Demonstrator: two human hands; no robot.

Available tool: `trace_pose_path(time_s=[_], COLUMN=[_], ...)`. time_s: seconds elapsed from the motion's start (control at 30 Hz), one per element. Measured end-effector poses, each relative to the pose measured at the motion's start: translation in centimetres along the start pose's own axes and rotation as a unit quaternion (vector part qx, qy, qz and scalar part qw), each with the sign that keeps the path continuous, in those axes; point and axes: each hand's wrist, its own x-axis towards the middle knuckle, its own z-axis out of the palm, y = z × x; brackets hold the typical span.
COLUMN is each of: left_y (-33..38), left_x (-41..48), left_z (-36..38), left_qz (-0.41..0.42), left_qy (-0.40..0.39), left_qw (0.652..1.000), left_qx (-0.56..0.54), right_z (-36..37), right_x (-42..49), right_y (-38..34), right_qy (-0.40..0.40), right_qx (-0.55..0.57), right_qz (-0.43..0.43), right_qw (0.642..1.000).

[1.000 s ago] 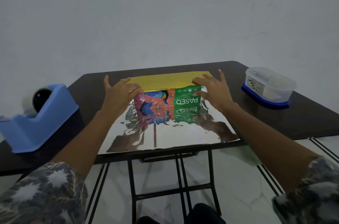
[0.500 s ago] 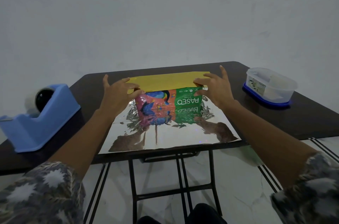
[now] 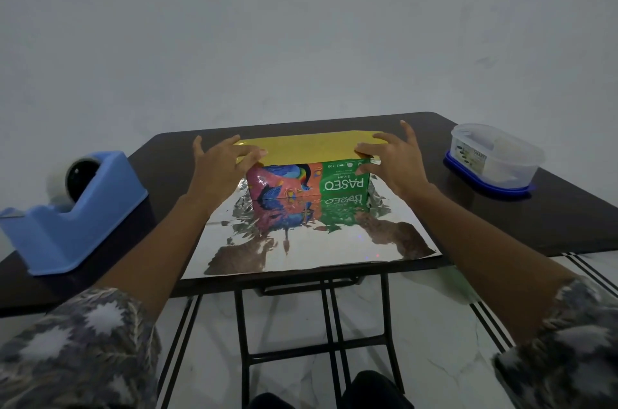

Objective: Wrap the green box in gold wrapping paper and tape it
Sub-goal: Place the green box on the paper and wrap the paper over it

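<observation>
Green box (image 3: pixel 341 181) sits mid-table on the sheet, its printed near face bare and mirrored in the paper's silver inner side. My left hand (image 3: pixel 224 167) and right hand (image 3: pixel 394 167) hold the gold wrapping paper (image 3: pixel 311 147) at the two near corners of the flap laid over the box top. My fingertips curl onto the flap's edge, my right thumb rests against the box front below it, and my other right fingers are lifted and spread.

I judge this the first fold, far side over the top, with nothing taped yet. Next, one hand must pin the flap while the other brings the near half up to overlap, then reaches for the tape dispenser (image 3: pixel 73 218) at my left.

Count: one box, one sheet, one dispenser, one lidded plastic container (image 3: pixel 495 157) at the right, one table (image 3: pixel 551 224), two hands.
</observation>
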Motion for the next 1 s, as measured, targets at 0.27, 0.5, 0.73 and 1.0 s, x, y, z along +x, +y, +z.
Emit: trace_pose_path(time_s=[0.27, 0.5, 0.73, 1.0], left_y=[-2.2, -2.9, -2.6, -2.0], left_x=[0.5, 0.5, 0.6, 0.4], left_z=[0.9, 2.3, 2.7, 2.1], left_qz=[0.075, 0.087, 0.045, 0.041], left_qy=[-0.097, -0.071, -0.042, -0.042], left_qw=[0.991, 0.991, 0.998, 0.998], left_qx=[0.053, 0.074, 0.022, 0.002], right_z=[0.7, 1.2, 1.1, 0.8], right_x=[-0.7, -0.7, -0.6, -1.4], right_y=[0.5, 1.1, 0.9, 1.1], right_qy=[-0.013, -0.032, -0.035, -0.067], right_qx=[0.053, 0.184, 0.183, 0.200], right_qz=[0.009, 0.069, 0.061, 0.065], right_qw=[0.998, 0.980, 0.981, 0.975])
